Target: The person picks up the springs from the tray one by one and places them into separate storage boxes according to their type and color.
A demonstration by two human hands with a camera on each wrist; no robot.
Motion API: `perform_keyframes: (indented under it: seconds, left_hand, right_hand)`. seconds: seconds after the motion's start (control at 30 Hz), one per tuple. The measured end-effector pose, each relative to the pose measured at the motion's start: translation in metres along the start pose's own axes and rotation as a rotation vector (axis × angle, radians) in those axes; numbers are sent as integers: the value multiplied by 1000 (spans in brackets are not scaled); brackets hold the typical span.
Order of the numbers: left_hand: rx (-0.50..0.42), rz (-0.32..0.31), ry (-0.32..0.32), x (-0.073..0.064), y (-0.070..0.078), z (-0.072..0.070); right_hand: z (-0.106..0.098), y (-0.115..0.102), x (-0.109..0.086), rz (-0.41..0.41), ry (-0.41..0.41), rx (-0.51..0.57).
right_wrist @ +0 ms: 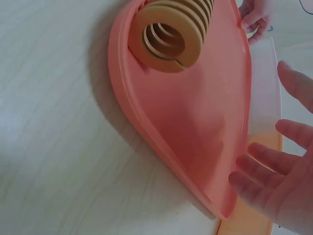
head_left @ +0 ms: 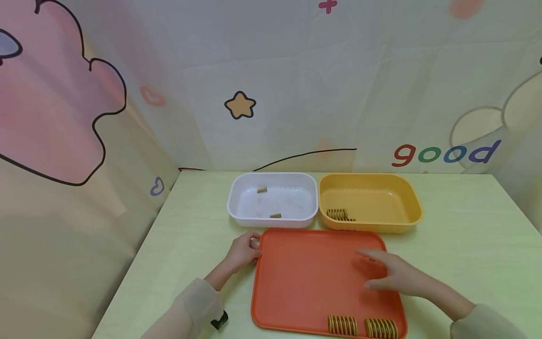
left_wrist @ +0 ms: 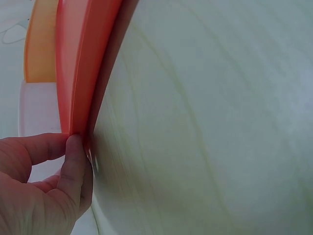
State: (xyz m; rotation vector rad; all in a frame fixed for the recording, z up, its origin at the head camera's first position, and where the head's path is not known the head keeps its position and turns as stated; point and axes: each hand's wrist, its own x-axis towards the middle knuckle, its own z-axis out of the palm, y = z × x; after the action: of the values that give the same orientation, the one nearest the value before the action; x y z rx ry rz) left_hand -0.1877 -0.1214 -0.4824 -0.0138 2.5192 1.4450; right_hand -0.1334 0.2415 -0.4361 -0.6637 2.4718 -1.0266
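Note:
My left hand (head_left: 242, 250) pinches the left rim of an orange-red tray (head_left: 313, 273) near its far corner, thumb and fingertips on the edge in the left wrist view. Over the tray's right side hovers my right hand (head_left: 400, 275), its fingers spread and nothing in them. Two thick gold coil springs, a left one (head_left: 342, 325) and a right one (head_left: 381, 328), lie side by side along the tray's near edge at the right. The right wrist view looks into the round end of one large spring (right_wrist: 168, 41) by the tray's rim.
Behind the tray stand a white bin (head_left: 273, 222) with two small springs (head_left: 262, 190) and a yellow bin (head_left: 372, 226) with springs (head_left: 337, 214) at its left end. They sit side by side on a pale green table (head_left: 466, 245). A printed cloth (head_left: 296, 108) hangs behind.

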Motion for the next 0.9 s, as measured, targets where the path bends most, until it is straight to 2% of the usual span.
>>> perform_keyframes:
  seconds: [0.13,0.33,0.63,0.9]
  left_hand:
    - [-2,5,0,-1,0,0]
    - [-2,10,-1,-1,0,0]
    - [12,8,0,0,0,0]
    - [3,8,-6,-1,1,0]
  right_hand:
    - [5,-2,0,-53,-29,5]
    - [12,-11,1,-73,-95,45]
    - [26,-13,1,-151,-133,32]
    - [32,-15,2,-125,-212,34]
